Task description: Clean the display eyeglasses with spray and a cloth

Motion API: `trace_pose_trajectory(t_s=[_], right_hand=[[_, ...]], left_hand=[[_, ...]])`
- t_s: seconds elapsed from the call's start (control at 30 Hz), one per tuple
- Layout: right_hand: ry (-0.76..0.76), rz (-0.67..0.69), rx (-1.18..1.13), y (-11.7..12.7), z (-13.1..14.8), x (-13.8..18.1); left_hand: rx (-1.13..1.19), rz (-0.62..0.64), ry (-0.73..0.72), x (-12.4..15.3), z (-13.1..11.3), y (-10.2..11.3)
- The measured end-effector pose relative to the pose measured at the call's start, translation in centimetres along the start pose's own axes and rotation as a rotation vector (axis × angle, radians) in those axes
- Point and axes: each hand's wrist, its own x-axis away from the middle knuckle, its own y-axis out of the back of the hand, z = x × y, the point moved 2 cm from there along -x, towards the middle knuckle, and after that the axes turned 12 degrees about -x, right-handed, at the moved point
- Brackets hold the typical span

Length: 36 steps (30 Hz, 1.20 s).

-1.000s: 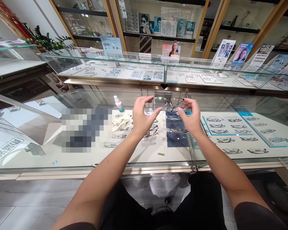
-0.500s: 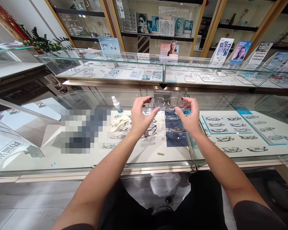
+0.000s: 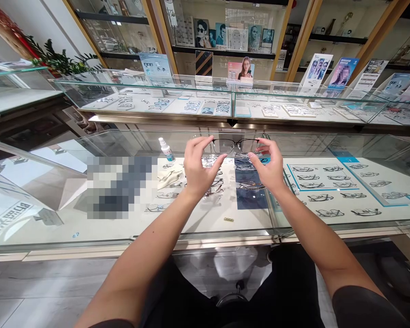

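Note:
A pair of eyeglasses (image 3: 236,145) with a thin dark frame and clear lenses is held up between both hands, above the glass counter. My left hand (image 3: 201,161) grips its left end, fingertips at the upper corner and thumb below. At the opposite end my right hand (image 3: 268,159) pinches the frame in the same way. The temples are mostly hidden behind the fingers. Beyond the left hand stands a white spray bottle (image 3: 167,150) with a blue label. A cream cloth (image 3: 170,177) lies crumpled nearer to me.
Under the glass counter top (image 3: 205,232) lie rows of eyeglass frames, some on a dark blue panel (image 3: 251,198), others on a blue-edged tray (image 3: 323,189). A small gold piece (image 3: 228,219) lies near the front edge. A second display case (image 3: 177,119) and shelves stand behind.
The eyeglasses have shifted slightly left and tilted a little, so the dark frame shows more clearly. My left hand has moved slightly left with them; both hands keep their hold.

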Motion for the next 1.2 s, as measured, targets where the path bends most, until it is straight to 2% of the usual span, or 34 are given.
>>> trace_pose_trajectory(t_s=[0.17, 0.43, 0.67, 0.97, 1.07, 1.2], right_hand=[[0.043, -0.014, 0.019, 0.1, 0.1, 0.0], [0.114, -0.069, 0.051, 0.4, 0.8, 0.1], [0.049, -0.022, 0.003, 0.0, 0.4, 0.2], [-0.033, 0.026, -0.023, -0.2, -0.3, 0.2], [-0.01, 0.019, -0.006, -0.2, -0.2, 0.3], [0.114, -0.015, 0.053, -0.3, 0.3, 0.6]], left_hand=[[0.045, 0.017, 0.029, 0.0, 0.0, -0.1], [0.267, 0.16, 0.194, 0.4, 0.8, -1.4], [0.188, 0.094, 0.201, 0.6, 0.7, -1.2], [0.105, -0.008, 0.081, 0.4, 0.1, -0.6], [0.112, -0.011, 0.069, 0.4, 0.0, -0.6], [0.088, -0.012, 0.082, 0.4, 0.1, -0.7]])
